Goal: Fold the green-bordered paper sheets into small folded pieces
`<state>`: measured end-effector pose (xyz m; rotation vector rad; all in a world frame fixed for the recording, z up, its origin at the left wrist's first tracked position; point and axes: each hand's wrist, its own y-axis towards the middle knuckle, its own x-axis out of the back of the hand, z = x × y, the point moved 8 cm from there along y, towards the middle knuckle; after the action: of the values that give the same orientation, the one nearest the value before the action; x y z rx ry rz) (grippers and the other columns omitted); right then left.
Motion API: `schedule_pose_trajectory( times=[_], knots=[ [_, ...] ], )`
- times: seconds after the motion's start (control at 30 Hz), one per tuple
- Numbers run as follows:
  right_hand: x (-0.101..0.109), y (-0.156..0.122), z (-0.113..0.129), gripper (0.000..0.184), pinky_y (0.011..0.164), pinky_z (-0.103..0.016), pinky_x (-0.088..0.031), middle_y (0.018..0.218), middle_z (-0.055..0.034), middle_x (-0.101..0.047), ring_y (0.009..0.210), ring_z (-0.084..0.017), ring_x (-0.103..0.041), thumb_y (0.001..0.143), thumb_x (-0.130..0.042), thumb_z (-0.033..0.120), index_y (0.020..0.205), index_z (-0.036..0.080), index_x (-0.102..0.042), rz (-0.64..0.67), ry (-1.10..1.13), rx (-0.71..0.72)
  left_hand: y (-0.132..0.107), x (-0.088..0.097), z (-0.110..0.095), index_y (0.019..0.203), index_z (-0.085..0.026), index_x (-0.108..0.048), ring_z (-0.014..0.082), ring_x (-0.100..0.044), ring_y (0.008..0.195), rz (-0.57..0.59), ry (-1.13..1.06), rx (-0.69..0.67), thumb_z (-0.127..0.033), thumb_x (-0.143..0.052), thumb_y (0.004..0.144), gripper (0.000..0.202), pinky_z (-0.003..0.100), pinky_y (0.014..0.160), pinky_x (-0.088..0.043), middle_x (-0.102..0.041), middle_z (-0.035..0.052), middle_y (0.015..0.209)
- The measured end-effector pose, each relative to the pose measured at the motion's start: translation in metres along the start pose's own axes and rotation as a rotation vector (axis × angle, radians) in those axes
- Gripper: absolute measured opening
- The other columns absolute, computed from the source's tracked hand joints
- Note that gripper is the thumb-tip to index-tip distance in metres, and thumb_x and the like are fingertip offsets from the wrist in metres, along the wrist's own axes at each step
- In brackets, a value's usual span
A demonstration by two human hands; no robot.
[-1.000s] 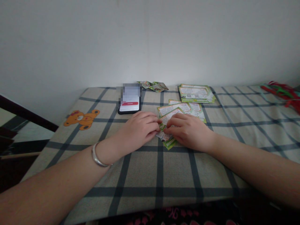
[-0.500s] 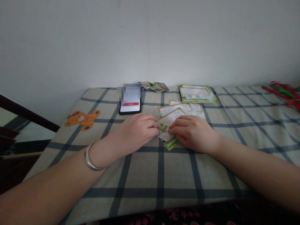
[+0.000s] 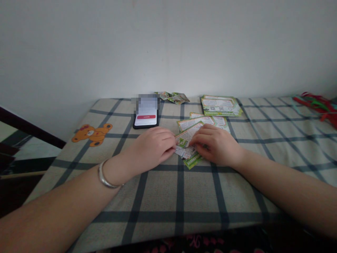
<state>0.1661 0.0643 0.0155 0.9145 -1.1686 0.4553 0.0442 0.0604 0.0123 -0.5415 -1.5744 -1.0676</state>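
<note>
My left hand and my right hand meet at the middle of a checked cloth. Both have curled fingers pinched on a small green and white printed paper sheet, which is partly folded between them. A silver bracelet circles my left wrist. More loose sheets of the same kind lie just behind the hands, and a neat stack of sheets rests farther back.
A black phone with a lit screen lies behind my left hand. Folded paper pieces sit by the wall. Red and green strips lie at the far right. An orange bear print marks the cloth's left side, near its edge.
The hands have shifted only slightly, working the sheet between their fingertips; the sheet's fold has been pulled a little tighter. Everything else on the cloth stays where it was.
</note>
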Motion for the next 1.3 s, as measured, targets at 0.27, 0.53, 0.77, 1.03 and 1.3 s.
schedule_pose_trajectory(
  times=[0.27,0.53,0.77,1.03,1.3],
  knots=[
    [0.001,-0.003,0.005,0.019,0.074,-0.035,-0.047,0.081,-0.0065,-0.068,0.084,-0.023,-0.057,0.080,-0.054,0.016,0.087,0.017,-0.071,0.032,-0.094,0.044,0.000,0.000,-0.012,0.090,-0.015,-0.068,0.0237,-0.061,0.102,0.012,0.115,-0.141,-0.018,-0.051,0.091,0.017,0.040,0.088,-0.051,-0.071,0.0069,0.092],
    [0.002,-0.005,-0.002,0.030,0.083,-0.038,-0.045,0.099,-0.0037,-0.068,0.091,-0.022,-0.054,0.075,-0.055,0.009,0.093,0.023,-0.074,0.058,0.009,0.050,-0.002,0.007,-0.012,0.090,-0.017,-0.070,0.0225,-0.060,0.104,0.077,0.020,-0.147,-0.013,-0.055,0.082,0.018,0.039,0.092,-0.050,-0.071,0.0053,0.100],
    [0.000,-0.007,-0.020,0.032,0.091,-0.041,-0.042,0.105,-0.0039,-0.065,0.100,-0.022,-0.052,0.080,-0.057,0.010,0.096,0.030,-0.075,0.056,0.138,0.004,-0.003,0.007,-0.011,0.089,-0.019,-0.070,0.0230,-0.060,0.107,0.118,-0.002,-0.150,-0.012,-0.053,0.080,0.021,0.040,0.095,-0.049,-0.070,0.0048,0.108],
    [-0.005,-0.006,-0.029,0.031,0.095,-0.045,-0.039,0.109,-0.0033,-0.064,0.104,-0.022,-0.052,0.080,-0.059,0.010,0.093,0.033,-0.075,0.056,0.206,0.017,0.000,0.008,-0.008,0.084,-0.018,-0.069,0.0208,-0.061,0.100,0.046,-0.080,-0.132,-0.010,-0.050,0.079,0.021,0.036,0.090,-0.050,-0.070,0.0059,0.100],
    [0.005,-0.002,-0.016,0.021,0.091,-0.041,-0.043,0.102,-0.0056,-0.067,0.098,-0.022,-0.056,0.077,-0.058,0.011,0.085,0.022,-0.073,-0.052,0.133,-0.007,0.001,-0.002,-0.005,0.100,-0.013,-0.064,0.0234,-0.059,0.097,-0.025,0.061,-0.002,-0.020,-0.053,0.090,0.016,0.040,0.087,-0.050,-0.066,0.0098,0.100]
  ],
)
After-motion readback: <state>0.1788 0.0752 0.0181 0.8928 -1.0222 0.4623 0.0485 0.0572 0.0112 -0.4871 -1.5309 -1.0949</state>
